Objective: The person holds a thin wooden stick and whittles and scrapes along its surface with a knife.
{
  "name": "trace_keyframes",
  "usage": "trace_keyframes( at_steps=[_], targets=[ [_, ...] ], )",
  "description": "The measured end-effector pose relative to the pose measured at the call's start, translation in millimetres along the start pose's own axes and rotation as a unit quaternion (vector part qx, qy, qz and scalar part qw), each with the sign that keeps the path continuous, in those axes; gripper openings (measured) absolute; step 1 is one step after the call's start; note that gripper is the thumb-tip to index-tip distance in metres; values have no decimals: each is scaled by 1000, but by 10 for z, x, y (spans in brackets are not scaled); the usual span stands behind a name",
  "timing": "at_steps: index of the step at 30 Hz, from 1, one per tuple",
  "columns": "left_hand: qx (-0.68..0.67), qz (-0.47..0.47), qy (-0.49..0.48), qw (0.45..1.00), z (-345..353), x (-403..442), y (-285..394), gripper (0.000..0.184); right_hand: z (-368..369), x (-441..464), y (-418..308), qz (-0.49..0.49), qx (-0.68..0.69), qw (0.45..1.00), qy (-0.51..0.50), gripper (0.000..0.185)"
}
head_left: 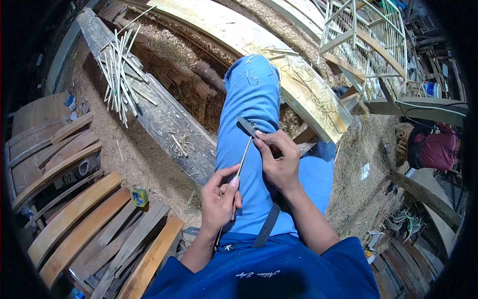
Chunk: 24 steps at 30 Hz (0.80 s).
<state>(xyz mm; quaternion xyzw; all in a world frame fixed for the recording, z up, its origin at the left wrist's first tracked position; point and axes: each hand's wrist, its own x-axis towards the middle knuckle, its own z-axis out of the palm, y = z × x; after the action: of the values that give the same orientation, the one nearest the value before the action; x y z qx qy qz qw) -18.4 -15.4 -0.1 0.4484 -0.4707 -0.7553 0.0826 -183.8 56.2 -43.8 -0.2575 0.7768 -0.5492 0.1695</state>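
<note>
Over the blue trousers, my left hand (222,197) pinches a thin pale stick (243,155) between thumb and fingers. The stick slants up to a dark blade (247,126), and its upper end meets the blade's edge. My right hand (278,158) grips the blade at its lower right end, above the right thigh. Thin shavings lie on the raised knee. At the upper left, a loose bundle of similar thin sticks (119,79) rests across a weathered plank (167,117).
A broad pale timber (308,94) with shavings runs behind the knee. At the upper right stands a slatted wooden cage (366,45). Curved boards (82,234) and a yellow-and-blue tape measure (139,197) are at the lower left. Sawdust covers the ground.
</note>
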Motion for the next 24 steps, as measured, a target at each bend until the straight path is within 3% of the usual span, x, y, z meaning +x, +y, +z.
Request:
trace_keyframes(
  at_steps=[4, 8, 15, 19, 21, 24],
  targets=[
    [-8, -3, 0, 1000, 76, 146, 115, 29, -43, -18, -17, -30, 9, 999, -21, 13],
    [23, 51, 2, 998, 193, 398, 169, 28, -78, -66, -15, -53, 34, 997, -44, 16],
    [41, 51, 0, 998, 111, 393, 89, 27, 15, -43, 76, -68, 40, 997, -23, 16],
    [23, 44, 6, 999, 61, 237, -25, 27, 23, -13, 69, -60, 30, 998, -14, 16],
    [36, 33, 9, 999, 44, 139, -24, 26, -2, -7, 1, 26, 10, 999, -16, 16],
    [-6, 8, 14, 1000, 64, 97, 38, 26, -1, -14, -1, -8, 27, 1000, -8, 16]
  ],
)
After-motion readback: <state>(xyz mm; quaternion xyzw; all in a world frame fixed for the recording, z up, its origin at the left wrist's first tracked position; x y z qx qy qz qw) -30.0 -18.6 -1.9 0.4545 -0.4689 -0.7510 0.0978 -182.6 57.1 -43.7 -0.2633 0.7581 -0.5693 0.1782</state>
